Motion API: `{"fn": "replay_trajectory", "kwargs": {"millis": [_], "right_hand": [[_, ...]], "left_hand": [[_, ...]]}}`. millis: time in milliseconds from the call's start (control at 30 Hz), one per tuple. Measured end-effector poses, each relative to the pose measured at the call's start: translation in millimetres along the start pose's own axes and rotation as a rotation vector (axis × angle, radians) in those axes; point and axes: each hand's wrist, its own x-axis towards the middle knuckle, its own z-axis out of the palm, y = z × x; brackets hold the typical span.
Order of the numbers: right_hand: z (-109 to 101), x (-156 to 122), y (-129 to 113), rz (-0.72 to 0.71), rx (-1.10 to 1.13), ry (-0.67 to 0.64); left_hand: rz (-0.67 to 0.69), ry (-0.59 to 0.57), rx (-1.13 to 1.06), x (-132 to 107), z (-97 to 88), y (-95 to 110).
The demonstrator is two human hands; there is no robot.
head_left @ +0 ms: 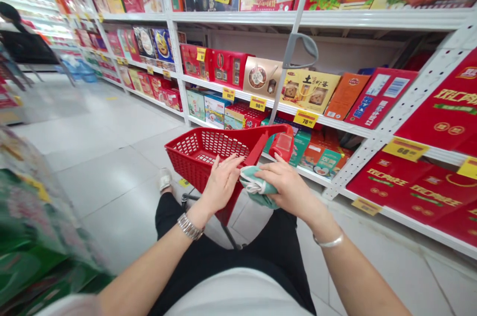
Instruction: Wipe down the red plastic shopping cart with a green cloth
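Observation:
A red plastic shopping cart basket [194, 164] with a perforated wall stands right in front of me, tilted in view. My left hand [222, 182] lies on its near rim with the fingers stretched out. In my right hand [285, 182] is a bunched green and white cloth [257, 184], held beside the near corner of the basket. A grey pole with a loop handle [301, 51] rises behind the basket. The underside of the cloth and part of my right fingers are hidden.
White shelves [238, 17] full of boxed goods run along the right, with yellow price tags [305, 118]. Blurred green packages [37, 266] are close on my left. A person [13, 18] is beside a dark chair back [28, 47] at the far left. Grey floor tiles [108, 157] lie between.

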Motion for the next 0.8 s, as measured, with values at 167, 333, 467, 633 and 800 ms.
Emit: {"fn": "replay_trajectory", "kwargs": {"millis": [167,333,467,633,800], "right_hand": [[1.5,0.5,14.6,-0.034,0.074,0.038],[14.0,7.3,37.5,-0.106,0.112,0.093],[15.6,9.6,65.5,-0.071,0.122,0.172],[1.8,0.0,99.6,0.093,0.061,0.211],[-21.0,-10.7,122.4,0.593,-0.236,0.685]], "left_hand": [[0.076,-0.068,0.033,-10.2,-17.0,10.7],[-0.004,-0.015,-0.031,-11.1,-24.3,-6.0],[-0.034,-0.005,-0.089,-8.2,-33.5,-21.4],[-0.090,-0.044,-0.014,-6.7,-44.8,-25.1],[-0.082,-0.043,0.075,-9.5,-44.4,-7.3]]}}
